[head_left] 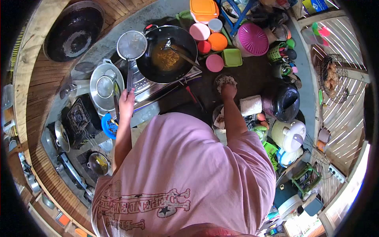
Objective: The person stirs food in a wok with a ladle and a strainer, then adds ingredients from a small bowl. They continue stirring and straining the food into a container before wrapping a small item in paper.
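Left hand (126, 103) grips the strainer (131, 45) handle, mesh just left of the wok (167, 53). Right hand (228, 91) touches a plate (225, 80) right of the wok; finger grip unclear.

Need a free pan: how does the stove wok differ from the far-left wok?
The stove wok holds yellow noodles and a spatula; the far wok is empty. The stove wok looks glossy black, the far wok dull and grey. A strainer, held by the left hand, borders the stove wok, not the far wok. Both are round and dark.
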Demonstrator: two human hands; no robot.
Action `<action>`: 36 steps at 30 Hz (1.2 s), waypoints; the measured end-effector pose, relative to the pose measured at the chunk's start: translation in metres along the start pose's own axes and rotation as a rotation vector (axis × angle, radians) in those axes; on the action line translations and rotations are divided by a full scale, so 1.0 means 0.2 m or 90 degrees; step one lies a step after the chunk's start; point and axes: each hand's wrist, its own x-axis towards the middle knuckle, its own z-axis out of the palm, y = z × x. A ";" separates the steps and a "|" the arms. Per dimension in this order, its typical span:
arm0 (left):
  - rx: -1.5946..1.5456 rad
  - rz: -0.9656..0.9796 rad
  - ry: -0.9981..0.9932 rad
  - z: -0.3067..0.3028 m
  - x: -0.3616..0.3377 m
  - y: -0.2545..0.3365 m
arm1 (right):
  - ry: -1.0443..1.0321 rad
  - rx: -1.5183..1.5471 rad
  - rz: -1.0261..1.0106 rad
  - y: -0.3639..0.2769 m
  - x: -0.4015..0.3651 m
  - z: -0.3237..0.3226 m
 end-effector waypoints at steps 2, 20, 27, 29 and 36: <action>-0.031 -0.015 0.008 0.02 0.00 0.02 | -0.001 -0.002 0.011 0.00 -0.01 -0.03; -0.012 -0.007 -0.009 0.12 0.07 0.04 | -0.010 -0.005 -0.015 0.06 -0.05 -0.04; -0.010 0.001 -0.009 0.13 0.05 0.09 | 0.041 -0.001 -0.055 0.10 -0.06 -0.04; -0.016 0.000 -0.011 0.13 0.05 0.09 | 0.039 0.060 0.000 0.11 -0.05 -0.02; -0.029 0.000 -0.007 0.12 0.07 0.04 | 0.113 0.279 0.022 0.17 -0.05 -0.02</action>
